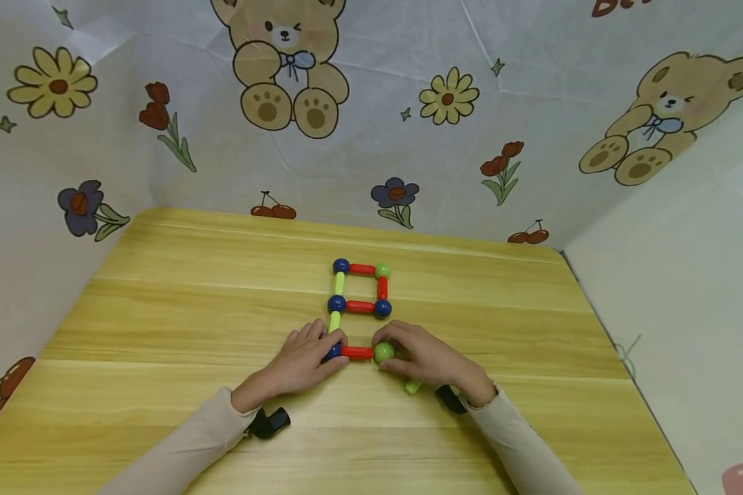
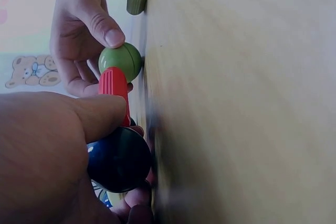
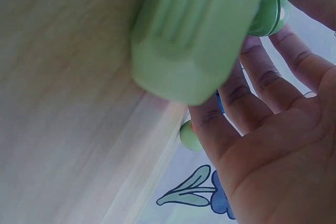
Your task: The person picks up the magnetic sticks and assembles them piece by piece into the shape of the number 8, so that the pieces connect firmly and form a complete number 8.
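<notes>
A figure of magnetic rods and balls lies on the wooden table. My left hand grips its lower-left blue ball, the thumb lying along the red rod beside it. At that rod's right end my right hand pinches a green ball between thumb and fingers. A yellow-green rod, partly behind the left fingers, leads up to another blue ball. Above it, red rods and a yellow-green rod form a square with balls at its corners. One loose yellow-green rod lies below the right palm.
The pale wooden table meets a sheet printed with bears and flowers at the back and sides. Black camera mounts hang under both wrists, close over the tabletop.
</notes>
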A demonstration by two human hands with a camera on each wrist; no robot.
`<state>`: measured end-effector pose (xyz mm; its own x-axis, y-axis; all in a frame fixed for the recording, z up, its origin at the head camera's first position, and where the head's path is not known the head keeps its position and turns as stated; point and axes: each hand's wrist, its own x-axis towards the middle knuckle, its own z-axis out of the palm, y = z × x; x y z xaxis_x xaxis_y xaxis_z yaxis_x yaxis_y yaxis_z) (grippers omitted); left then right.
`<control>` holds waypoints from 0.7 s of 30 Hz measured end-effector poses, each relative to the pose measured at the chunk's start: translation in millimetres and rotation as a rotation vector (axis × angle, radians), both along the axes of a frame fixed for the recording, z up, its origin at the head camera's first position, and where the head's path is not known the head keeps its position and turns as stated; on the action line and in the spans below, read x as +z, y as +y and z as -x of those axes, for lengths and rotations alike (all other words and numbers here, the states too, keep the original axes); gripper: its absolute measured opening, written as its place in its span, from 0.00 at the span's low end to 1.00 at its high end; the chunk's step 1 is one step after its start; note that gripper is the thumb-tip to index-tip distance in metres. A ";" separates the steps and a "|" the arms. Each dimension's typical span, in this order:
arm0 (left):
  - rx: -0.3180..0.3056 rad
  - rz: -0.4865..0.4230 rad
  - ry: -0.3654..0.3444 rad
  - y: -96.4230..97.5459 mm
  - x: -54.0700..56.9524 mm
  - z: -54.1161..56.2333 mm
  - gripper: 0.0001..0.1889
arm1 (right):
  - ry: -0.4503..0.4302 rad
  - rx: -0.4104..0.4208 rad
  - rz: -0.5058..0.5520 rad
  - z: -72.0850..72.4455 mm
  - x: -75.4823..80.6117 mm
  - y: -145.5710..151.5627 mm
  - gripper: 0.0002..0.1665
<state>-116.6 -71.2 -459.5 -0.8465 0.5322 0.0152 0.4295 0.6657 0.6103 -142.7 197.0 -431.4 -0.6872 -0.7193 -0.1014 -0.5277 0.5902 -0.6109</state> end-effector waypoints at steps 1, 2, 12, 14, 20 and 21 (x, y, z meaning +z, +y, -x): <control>0.000 -0.005 0.000 0.1 0.2 0.0 0.07 | -0.002 -0.001 0.000 -0.2 0.0 0.1 0.18; 0.000 -0.011 0.006 0.1 -0.2 -0.1 0.07 | -0.004 -0.003 0.000 -0.3 0.1 0.2 0.18; 0.005 -0.001 0.008 0.7 -0.3 0.1 0.07 | 0.004 0.003 -0.010 -0.4 0.5 0.0 0.17; 0.006 0.005 0.000 0.7 0.6 0.3 0.07 | 0.006 0.003 -0.015 -0.2 0.9 -0.4 0.17; 0.009 0.009 0.003 0.7 0.4 0.0 0.07 | -0.007 -0.005 -0.026 0.0 2.0 -1.3 0.18; 0.010 0.009 0.005 0.7 0.2 0.0 0.07 | -0.009 -0.005 -0.026 0.0 2.1 -1.3 0.18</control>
<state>-116.6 -70.4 -459.4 -0.8520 0.5234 0.0145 0.4255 0.6759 0.6018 -142.7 195.7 -429.3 -0.6896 -0.7132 -0.1257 -0.5196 0.6083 -0.6000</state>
